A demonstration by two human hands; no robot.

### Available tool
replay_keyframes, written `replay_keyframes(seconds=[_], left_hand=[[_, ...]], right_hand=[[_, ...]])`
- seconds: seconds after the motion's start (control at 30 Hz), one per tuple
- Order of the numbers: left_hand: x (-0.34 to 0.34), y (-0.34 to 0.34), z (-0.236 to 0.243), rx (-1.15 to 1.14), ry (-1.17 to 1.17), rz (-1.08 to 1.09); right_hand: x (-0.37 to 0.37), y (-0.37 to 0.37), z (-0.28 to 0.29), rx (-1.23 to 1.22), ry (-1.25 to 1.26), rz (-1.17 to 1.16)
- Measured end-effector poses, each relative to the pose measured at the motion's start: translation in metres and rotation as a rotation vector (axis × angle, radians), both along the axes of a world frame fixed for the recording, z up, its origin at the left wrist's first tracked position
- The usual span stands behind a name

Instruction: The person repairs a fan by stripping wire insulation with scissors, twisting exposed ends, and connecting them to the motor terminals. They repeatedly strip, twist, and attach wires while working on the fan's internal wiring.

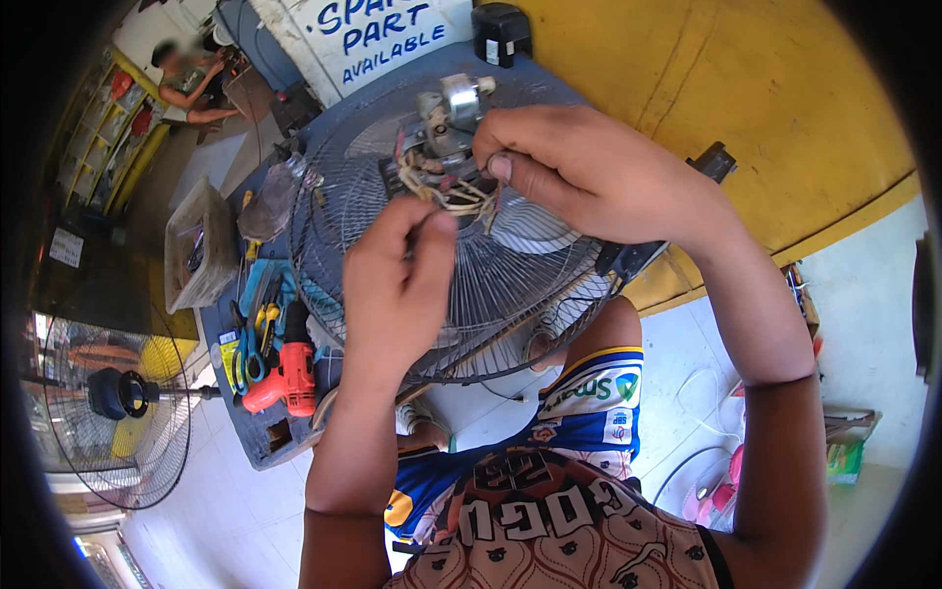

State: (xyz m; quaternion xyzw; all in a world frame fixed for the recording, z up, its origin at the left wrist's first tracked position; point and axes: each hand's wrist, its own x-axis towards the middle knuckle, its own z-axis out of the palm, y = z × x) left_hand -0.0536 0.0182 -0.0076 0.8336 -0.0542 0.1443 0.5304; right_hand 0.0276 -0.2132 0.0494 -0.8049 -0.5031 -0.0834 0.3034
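A metal fan motor (451,123) with a tangle of cream, red and thin loose wires (446,196) sits on a round wire fan grille (451,304) on the grey workbench. My right hand (579,172) is beside the motor, thumb and index finger pinched on a thin wire. My left hand (397,280) is just below the wires, thumb and index finger closed at their lower end; what exactly lies between the fingertips is too small to make out. A pale curved piece (530,228) shows beneath my right hand.
A red drill (285,383), scissors (250,348) and a plastic bin (196,245) lie left on the bench (275,442). A standing fan (108,412) is at lower left. A yellow surface (697,79) borders the right. A black box (500,34) sits behind. Another person (186,88) sits at upper left.
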Motion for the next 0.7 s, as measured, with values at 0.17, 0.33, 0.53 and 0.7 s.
replay_keyframes(seconds=[0.17,0.33,0.53,0.7], left_hand=[[-0.001,-0.022,-0.026,0.32,-0.222,0.043],[0.013,-0.033,-0.033,0.566,-0.131,0.097],[0.004,-0.005,-0.023,0.232,-0.076,0.061],[0.004,0.012,-0.024,0.191,-0.088,0.09]], right_hand=[[0.039,-0.016,-0.005,-0.008,0.007,0.042],[0.062,-0.016,0.002,-0.362,0.129,-0.062],[0.06,-0.001,-0.009,-0.322,0.324,0.116],[0.068,0.024,-0.015,-0.223,0.069,0.272]])
